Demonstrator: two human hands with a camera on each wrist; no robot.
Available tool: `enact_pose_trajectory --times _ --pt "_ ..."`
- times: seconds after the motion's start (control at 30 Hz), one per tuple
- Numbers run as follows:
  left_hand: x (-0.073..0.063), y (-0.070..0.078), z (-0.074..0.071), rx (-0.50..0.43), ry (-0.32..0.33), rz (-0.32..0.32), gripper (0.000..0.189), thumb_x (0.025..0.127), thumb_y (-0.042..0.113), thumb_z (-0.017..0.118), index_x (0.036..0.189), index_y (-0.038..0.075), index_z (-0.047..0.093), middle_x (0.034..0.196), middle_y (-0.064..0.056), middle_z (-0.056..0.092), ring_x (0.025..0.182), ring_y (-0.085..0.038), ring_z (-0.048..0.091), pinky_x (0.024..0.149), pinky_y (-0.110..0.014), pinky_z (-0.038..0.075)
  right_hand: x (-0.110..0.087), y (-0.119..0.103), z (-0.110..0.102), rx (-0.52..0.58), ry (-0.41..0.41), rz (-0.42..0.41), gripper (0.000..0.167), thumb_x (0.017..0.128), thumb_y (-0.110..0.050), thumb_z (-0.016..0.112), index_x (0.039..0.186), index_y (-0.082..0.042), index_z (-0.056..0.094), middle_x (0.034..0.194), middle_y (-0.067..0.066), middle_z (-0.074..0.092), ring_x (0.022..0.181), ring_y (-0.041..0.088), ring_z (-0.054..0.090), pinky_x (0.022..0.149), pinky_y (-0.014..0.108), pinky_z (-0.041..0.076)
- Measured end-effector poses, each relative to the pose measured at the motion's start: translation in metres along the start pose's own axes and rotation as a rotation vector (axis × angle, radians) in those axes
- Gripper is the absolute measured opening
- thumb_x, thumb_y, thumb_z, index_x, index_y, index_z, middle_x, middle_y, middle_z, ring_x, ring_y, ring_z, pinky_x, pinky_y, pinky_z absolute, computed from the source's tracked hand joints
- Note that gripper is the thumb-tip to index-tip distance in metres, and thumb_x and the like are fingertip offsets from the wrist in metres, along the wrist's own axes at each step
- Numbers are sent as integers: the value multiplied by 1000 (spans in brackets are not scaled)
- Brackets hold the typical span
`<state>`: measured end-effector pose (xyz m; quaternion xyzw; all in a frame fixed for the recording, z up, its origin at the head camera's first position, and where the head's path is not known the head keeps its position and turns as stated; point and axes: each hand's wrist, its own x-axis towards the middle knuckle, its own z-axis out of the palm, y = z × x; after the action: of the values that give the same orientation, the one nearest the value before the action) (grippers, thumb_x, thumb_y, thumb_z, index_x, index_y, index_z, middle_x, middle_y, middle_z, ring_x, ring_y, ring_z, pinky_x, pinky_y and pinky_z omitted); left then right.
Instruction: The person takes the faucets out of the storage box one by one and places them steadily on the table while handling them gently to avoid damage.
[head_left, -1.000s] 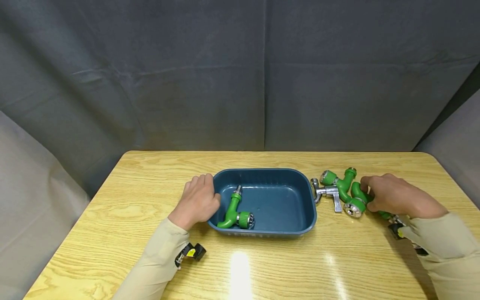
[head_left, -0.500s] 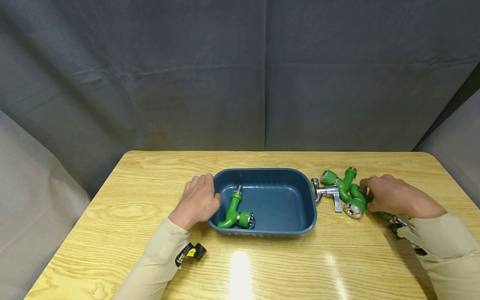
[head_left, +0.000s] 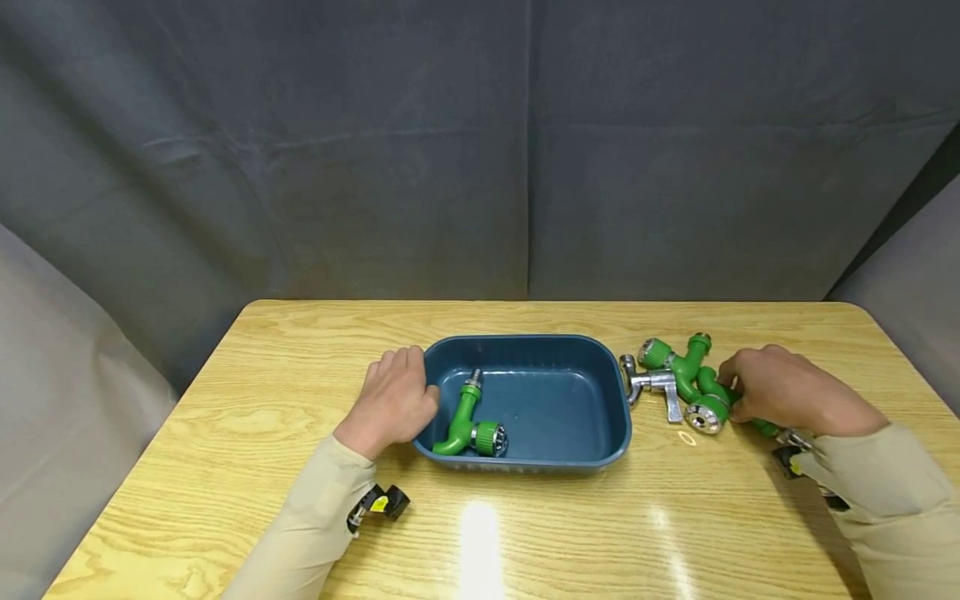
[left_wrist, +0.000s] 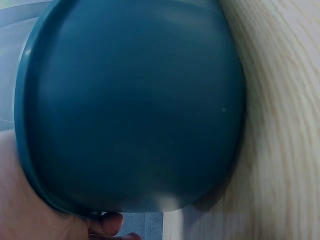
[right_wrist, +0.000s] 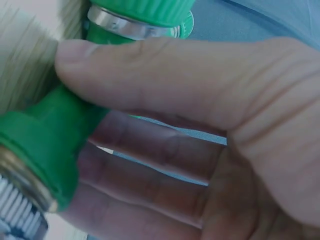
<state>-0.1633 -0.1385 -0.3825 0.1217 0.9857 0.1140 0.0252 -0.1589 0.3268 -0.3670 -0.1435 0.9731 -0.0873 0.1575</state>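
My left hand (head_left: 395, 396) grips the left rim of a dark blue plastic tub (head_left: 525, 463); the left wrist view shows the outside wall of the tub (left_wrist: 140, 110) close up. Inside the tub, at its left end, lies a green tap (head_left: 463, 421) with a threaded metal end. At the right of the table, my right hand (head_left: 798, 392) holds another green tap (head_left: 709, 408) between thumb and fingers. In the right wrist view the thumb crosses the body of that tap (right_wrist: 55, 130). The hand hides part of it in the head view.
A chrome lever tap (head_left: 654, 383) lies against the tub's right side. Behind it, a green tap (head_left: 686, 367) touches the held one. The wooden table (head_left: 570, 533) ends at a grey cloth backdrop (head_left: 420, 167).
Both hands keep their places, and the taps and tub stay put. A small pale ring of light now shows on the table below the chrome tap.
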Motion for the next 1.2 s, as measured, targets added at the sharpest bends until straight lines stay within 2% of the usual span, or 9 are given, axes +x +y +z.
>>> enact_pose_trajectory --times 0.27,0.73,1.2 --pt "0 -1 -1 -3 -5 2 24 95 25 49 102 3 49 96 -11 50 92 -28 44 81 -37 35 -1 -7 -1 -24 23 -3 15 79 -5 82 90 -9 74 82 1 68 68 18 47 60 32 37" --pt "0 -1 0 -5 -2 -3 24 94 25 48 102 3 49 97 -11 51 93 -29 45 81 -38 36 -2 -9 1 -22 13 22 13 80 -4 81 85 -11 72 75 0 61 67 18 46 59 31 35" --pt "0 0 0 -10 -2 -1 22 95 24 48 102 3 48 96 -11 50 92 -28 44 80 -37 34 -2 -7 -2 -32 -9 25 21 80 -7 83 100 -4 76 87 4 71 71 19 50 61 33 40"
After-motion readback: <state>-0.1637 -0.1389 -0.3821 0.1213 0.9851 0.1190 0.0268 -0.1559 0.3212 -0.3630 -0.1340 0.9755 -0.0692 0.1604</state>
